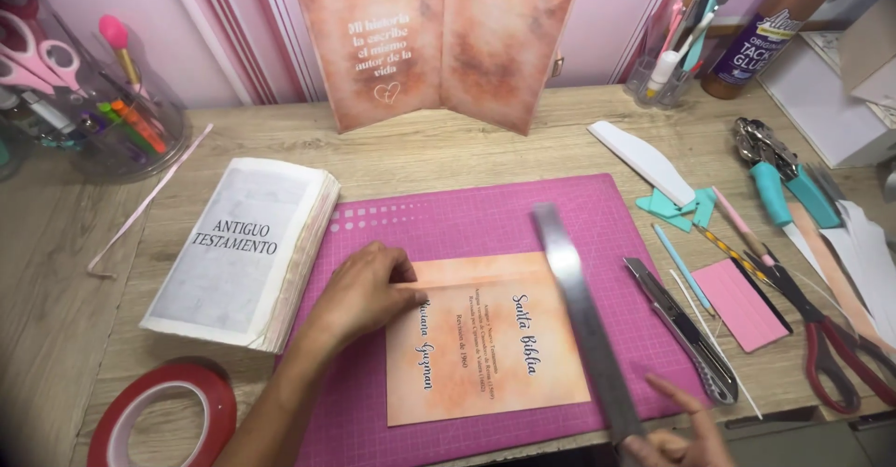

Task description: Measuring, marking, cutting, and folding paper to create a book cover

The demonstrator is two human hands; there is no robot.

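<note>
An orange-tinted printed sheet [495, 346] lies on a pink cutting mat [448, 215]. My left hand [359, 290] presses flat on the sheet's upper left corner. My right hand [677, 434] grips the near end of a long metal ruler [583, 322], which slants across the sheet's right edge. A thick unbound book block [243, 252] with a white front page rests left of the mat, just beside my left hand.
An orange book cover [439, 42] stands open at the back. A utility knife [681, 332], scissors [826, 336], pink pad [742, 304], bone folder [644, 159] and hole punch [779, 173] lie right. A red tape roll [163, 416] sits front left; tool jars [84, 103] and a glue bottle [765, 28] stand behind.
</note>
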